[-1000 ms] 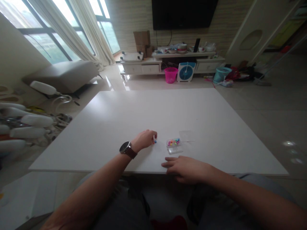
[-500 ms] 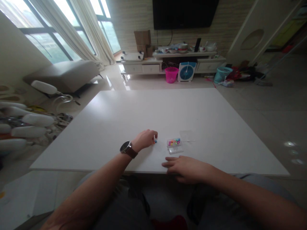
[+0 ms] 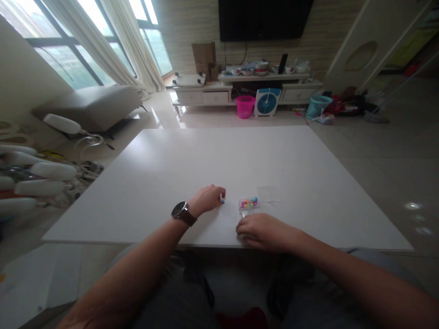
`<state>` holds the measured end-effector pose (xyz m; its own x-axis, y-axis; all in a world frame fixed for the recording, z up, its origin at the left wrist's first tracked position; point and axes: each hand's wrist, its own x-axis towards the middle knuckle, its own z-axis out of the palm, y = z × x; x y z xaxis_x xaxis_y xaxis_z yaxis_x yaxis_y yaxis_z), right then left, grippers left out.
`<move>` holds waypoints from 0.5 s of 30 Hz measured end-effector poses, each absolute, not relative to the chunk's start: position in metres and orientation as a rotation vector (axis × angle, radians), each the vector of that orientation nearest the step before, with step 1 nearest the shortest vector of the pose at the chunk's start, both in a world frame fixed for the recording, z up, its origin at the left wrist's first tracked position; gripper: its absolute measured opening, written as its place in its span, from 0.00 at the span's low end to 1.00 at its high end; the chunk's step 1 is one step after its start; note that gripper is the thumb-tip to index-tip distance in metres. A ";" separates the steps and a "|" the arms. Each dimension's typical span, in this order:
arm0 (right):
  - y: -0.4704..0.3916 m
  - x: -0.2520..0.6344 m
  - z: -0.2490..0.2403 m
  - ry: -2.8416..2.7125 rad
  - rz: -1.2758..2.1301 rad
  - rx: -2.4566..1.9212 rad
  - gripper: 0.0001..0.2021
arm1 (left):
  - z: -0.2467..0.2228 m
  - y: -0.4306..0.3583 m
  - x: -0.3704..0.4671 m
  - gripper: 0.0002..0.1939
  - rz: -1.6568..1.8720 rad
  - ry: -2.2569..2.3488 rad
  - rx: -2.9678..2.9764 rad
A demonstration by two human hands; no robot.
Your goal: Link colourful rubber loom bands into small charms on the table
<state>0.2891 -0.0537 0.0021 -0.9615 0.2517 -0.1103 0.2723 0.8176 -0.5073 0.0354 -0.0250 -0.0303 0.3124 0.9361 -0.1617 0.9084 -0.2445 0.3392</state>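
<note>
My left hand point(image 3: 210, 198), with a brown-strapped watch point(image 3: 180, 210) on its wrist, rests on the white table. Its fingers are bent and closed on small blue and orange beads point(image 3: 222, 202) at the tips. To its right lies a small clear plastic box point(image 3: 249, 204) holding several bright beads of mixed colours. In front of that box is a clear empty lid or compartment point(image 3: 246, 213), partly covered by my right hand point(image 3: 259, 231). The right fingers curl down against the table; whatever they hold, if anything, is hidden.
A clear flat plastic lid point(image 3: 268, 194) lies behind the bead box on the white table point(image 3: 222, 155). Beyond the table stand a pink basket point(image 3: 244, 107), a blue fan point(image 3: 266, 103) and a low cabinet point(image 3: 216, 97). White-armed chairs point(image 3: 51, 171) are at the left.
My right hand has moved forward towards the bead box, and its spread fingers have curled in. It now partly covers the clear compartment. The left hand has stayed in place.
</note>
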 end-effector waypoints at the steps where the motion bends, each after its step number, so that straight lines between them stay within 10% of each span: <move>1: -0.048 0.289 0.003 2.996 -0.764 0.524 0.08 | -0.030 -0.025 0.035 0.11 0.100 1.646 2.220; 15: -0.012 0.284 -0.014 3.012 -0.287 0.964 0.12 | -0.031 -0.028 0.033 0.11 0.066 1.652 2.315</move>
